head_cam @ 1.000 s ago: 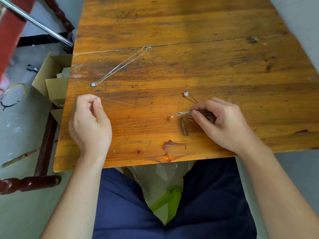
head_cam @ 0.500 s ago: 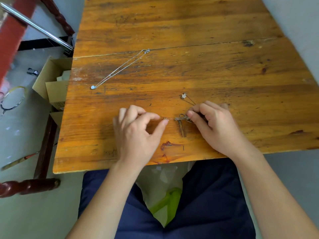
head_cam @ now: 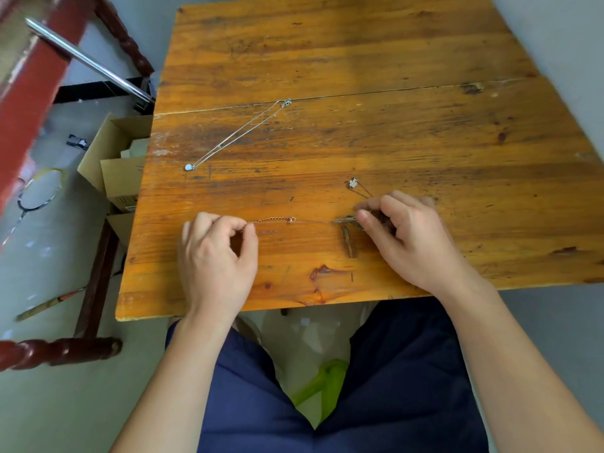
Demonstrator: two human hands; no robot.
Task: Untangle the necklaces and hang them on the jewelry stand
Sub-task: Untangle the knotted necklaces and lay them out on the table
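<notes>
A silver necklace (head_cam: 242, 134) with a round pale pendant lies stretched out diagonally on the wooden table (head_cam: 359, 53), apart from the rest. My left hand (head_cam: 217, 253) pinches the end of a thin gold chain (head_cam: 273, 219) between thumb and forefinger. The chain runs right to a small tangle (head_cam: 348, 220) under the fingertips of my right hand (head_cam: 408, 237), which presses down on it. A small silver pendant (head_cam: 352, 183) on thin strands sticks out just beyond my right hand. No jewelry stand is in view.
Open cardboard boxes (head_cam: 111, 161) stand on the floor against the table's left side. A metal pole (head_cam: 88, 60) and red wooden furniture (head_cam: 58, 351) are at the left. A plastic bag (head_cam: 313, 354) lies under the table between my knees.
My left hand came from the far left to the tangle, then pulled back to the left, drawing the gold chain's end out. My right hand stayed on the tangle.
</notes>
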